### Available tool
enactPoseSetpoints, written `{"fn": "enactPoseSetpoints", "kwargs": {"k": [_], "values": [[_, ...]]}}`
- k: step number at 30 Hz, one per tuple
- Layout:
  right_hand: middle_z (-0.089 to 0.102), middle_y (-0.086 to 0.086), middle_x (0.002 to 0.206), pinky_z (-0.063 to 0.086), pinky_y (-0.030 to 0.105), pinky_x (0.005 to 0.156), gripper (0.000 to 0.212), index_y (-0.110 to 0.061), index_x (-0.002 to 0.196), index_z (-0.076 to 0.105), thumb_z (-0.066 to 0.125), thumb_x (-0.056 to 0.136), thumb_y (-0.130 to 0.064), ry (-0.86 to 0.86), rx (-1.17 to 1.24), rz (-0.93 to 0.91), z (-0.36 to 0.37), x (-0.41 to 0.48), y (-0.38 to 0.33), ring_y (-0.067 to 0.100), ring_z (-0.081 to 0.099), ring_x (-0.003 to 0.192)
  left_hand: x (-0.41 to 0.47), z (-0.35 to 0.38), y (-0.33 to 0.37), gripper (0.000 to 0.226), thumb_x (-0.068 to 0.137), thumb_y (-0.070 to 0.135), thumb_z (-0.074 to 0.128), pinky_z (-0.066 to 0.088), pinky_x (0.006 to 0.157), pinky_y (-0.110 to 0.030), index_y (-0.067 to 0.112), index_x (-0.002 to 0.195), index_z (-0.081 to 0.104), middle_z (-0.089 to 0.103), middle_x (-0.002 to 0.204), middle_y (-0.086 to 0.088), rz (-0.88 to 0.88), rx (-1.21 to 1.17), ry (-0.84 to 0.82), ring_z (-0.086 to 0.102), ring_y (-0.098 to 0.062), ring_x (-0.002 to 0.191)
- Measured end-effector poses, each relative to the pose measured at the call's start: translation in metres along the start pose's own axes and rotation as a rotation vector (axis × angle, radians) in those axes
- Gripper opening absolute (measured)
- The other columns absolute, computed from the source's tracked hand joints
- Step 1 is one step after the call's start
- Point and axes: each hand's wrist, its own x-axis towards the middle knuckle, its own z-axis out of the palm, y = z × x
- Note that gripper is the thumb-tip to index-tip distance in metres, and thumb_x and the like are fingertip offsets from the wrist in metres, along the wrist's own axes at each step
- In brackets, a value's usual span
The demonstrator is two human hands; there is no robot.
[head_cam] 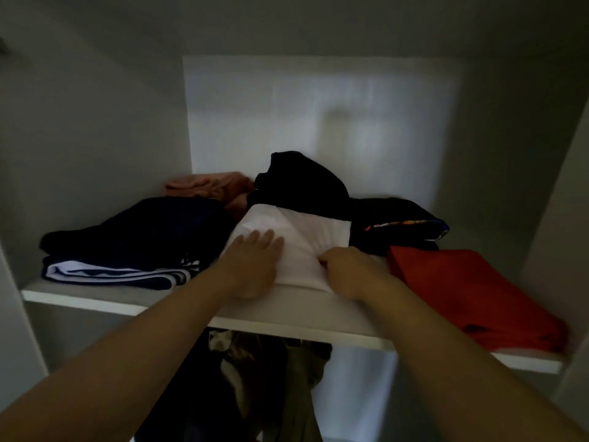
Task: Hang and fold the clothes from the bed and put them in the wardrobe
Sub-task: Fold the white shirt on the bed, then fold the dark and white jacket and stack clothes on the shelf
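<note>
The step in hand looks like putting away: a folded white garment (306,237) lies on the wardrobe shelf (127,301), in the middle near the front edge, and both grips are on it. The left grip (251,263) lies flat on top, fingers straight and spread, pressing the cloth down. The right grip (347,272) is curled at the garment's front right corner and seems to pinch a fold of fabric there (the fingertips are tucked out of sight, so how deep the hold goes I cannot tell).

The garment sits in a gap between a navy stack (137,231) with a striped folded piece (121,272) under it on the left, and a red folded garment (462,291) on the right. Its far edge runs up against a black bundle (302,183) at the back, beside a dark garment with a coloured print (404,218).

The white cloth is pale, soft and a little rumpled, with a diagonal crease across the top, and its front edge is roughly level with the shelf's lip.

As I judge it, the next move calls for smoothing it, nudging it square in the gap, then letting go without dragging the fold open. Clothes already hang below the shelf (271,378).
</note>
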Motion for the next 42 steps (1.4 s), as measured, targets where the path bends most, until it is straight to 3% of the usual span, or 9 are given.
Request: {"fn": "enactPoseSetpoints", "kwargs": {"k": [6,9,15,20,24,27,29,37,42], "values": [[0.058,0.013,0.134,0.048,0.038,0.098,0.039,-0.015,0.138,0.052,0.038,0.102,-0.018,0.008,0.0,-0.008,-0.002,0.03,0.002,0.031,0.057,0.115,0.023,-0.014,-0.011,0.064,0.107,0.031,0.033,0.003,0.125,-0.041,0.023,0.16,-0.001,-0.008,0.168,-0.003,-0.012,0.06,-0.108,-0.002,-0.026,0.155],[0.06,0.014,0.132,0.048,0.035,0.093,0.037,-0.015,0.137,0.052,0.038,0.102,-0.018,0.01,0.011,-0.015,0.003,0.035,0.006,0.032,0.058,0.112,0.025,-0.007,-0.013,0.063,0.106,0.032,0.032,0.006,0.125,-0.044,0.023,0.161,0.002,-0.003,0.169,-0.004,-0.001,0.083,-0.049,0.002,-0.027,0.155],[0.058,0.014,0.139,0.041,0.034,0.108,0.041,-0.01,0.139,0.056,0.047,0.099,-0.012,0.16,0.177,0.032,-0.009,0.019,-0.002,0.03,0.055,0.125,-0.003,-0.018,-0.004,0.053,0.106,0.032,0.037,0.012,0.122,-0.033,0.019,0.157,0.028,0.025,0.164,-0.006,0.031,-0.185,0.189,0.022,-0.02,0.15],[0.071,0.011,0.116,0.051,0.032,0.095,0.027,-0.005,0.118,0.07,0.054,0.1,-0.013,0.483,0.388,0.067,-0.024,-0.034,-0.027,0.024,0.066,0.106,-0.039,-0.035,0.026,0.034,0.102,0.035,0.051,0.031,0.098,-0.012,0.025,0.134,0.06,0.061,0.135,0.006,0.142,-0.422,0.486,0.055,-0.006,0.113],[0.074,-0.002,0.08,0.049,0.014,0.069,0.018,-0.013,0.093,0.074,0.06,0.099,-0.023,0.783,0.428,0.177,-0.025,-0.1,-0.043,0.009,0.067,0.078,-0.066,-0.037,0.054,0.016,0.099,0.03,0.058,0.041,0.073,-0.007,0.024,0.092,0.07,0.069,0.085,0.01,0.303,-0.637,0.665,0.058,-0.003,0.079],[0.072,0.001,0.073,0.054,0.037,0.069,0.032,-0.014,0.084,0.071,0.056,0.101,-0.037,0.888,0.449,0.369,-0.013,-0.155,-0.051,0.015,0.068,0.07,-0.088,-0.027,0.083,0.024,0.1,0.033,0.056,0.042,0.061,-0.013,0.023,0.079,0.064,0.059,0.067,0.008,0.464,-0.773,0.6,0.057,-0.008,0.069],[0.07,0.003,0.071,0.052,0.041,0.065,0.038,-0.013,0.081,0.066,0.052,0.102,-0.042,0.938,0.456,0.514,-0.003,-0.197,-0.056,0.019,0.066,0.068,-0.103,-0.019,0.107,0.025,0.099,0.032,0.057,0.042,0.056,-0.017,0.022,0.077,0.063,0.057,0.062,0.007,0.625,-0.872,0.531,0.056,-0.012,0.064],[0.068,-0.006,0.068,0.051,0.035,0.069,0.045,-0.012,0.078,0.062,0.044,0.102,-0.045,1.091,0.317,1.196,0.034,-0.408,-0.099,0.009,0.063,0.067,-0.213,0.024,0.24,0.035,0.098,0.039,0.056,0.04,0.053,-0.034,0.014,0.075,0.064,0.049,0.054,0.002,1.134,-1.164,0.126,0.051,-0.02,0.057],[0.068,-0.002,0.069,0.051,0.031,0.066,0.046,-0.006,0.078,0.061,0.045,0.102,-0.042,1.271,0.312,1.542,0.046,-0.547,-0.149,0.008,0.063,0.066,-0.336,0.021,0.319,0.029,0.097,0.036,0.058,0.042,0.053,-0.025,0.017,0.078,0.069,0.056,0.056,0.006,1.467,-1.216,-0.063,0.057,-0.017,0.059]]}}
